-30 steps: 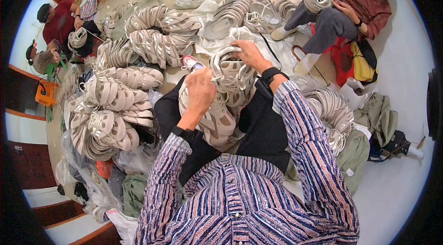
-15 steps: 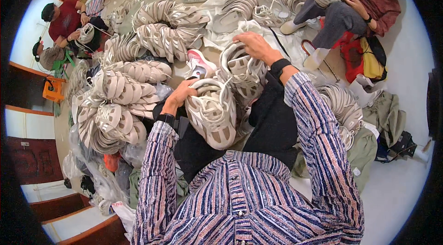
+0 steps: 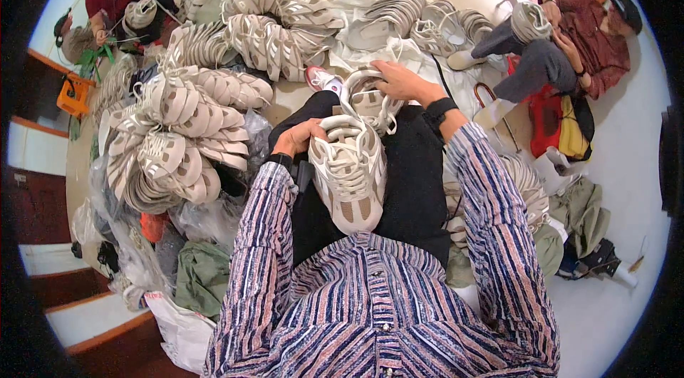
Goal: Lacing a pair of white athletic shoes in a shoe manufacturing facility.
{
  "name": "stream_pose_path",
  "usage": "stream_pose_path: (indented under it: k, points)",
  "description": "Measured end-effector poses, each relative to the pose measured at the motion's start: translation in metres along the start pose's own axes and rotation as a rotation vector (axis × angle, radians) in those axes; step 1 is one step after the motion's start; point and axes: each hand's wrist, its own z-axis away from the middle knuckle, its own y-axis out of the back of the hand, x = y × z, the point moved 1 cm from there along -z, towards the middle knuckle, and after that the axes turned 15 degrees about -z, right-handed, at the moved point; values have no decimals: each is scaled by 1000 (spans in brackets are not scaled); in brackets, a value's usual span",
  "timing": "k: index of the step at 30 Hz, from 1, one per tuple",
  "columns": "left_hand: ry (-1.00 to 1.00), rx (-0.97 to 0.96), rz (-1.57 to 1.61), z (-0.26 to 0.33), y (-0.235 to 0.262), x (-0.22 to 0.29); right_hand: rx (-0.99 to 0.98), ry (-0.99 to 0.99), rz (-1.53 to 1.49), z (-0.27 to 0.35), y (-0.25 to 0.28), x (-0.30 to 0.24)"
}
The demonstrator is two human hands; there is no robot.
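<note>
Left hand gripping the collar of a beige-and-white lace-up shoe, toe toward torso over black trousers; lap probably steadies it, laces up. Right hand gripping second beige shoe's collar, just beyond, likely for control. Vs a second ago: front shoe straightened from tilted, more centred.

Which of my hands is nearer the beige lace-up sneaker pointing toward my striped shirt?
Left. Your left hand grips the collar of that beige sneaker; your right hand is farther forward, at the collar of a second sneaker beyond it.
</note>
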Motion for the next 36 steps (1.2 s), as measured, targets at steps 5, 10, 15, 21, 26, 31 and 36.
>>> stream_pose_path:
  k: [5,10,15,21,26,31,36]
  points:
    - [39,6,-16,-5,6,8,10,110,-90,13,5,-2]
    - [174,-7,-274,-25,45,10,-274,-5,40,10,26,-6]
    - [247,-34,-650,-27,16,41,-106,148,-175,44,17,3]
    - [57,-19,-1329,-6,3,67,101,166,-306,54,-4,-44]
    - [-292,538,-986,44,9,39,-161,393,-380,88,-39,-96]
    - [-417,991,-933,95,-39,15,38,506,-248,95,-68,-83]
    - [-525,964,-1445,96,-101,-2,203,179,-606,102,-75,-74]
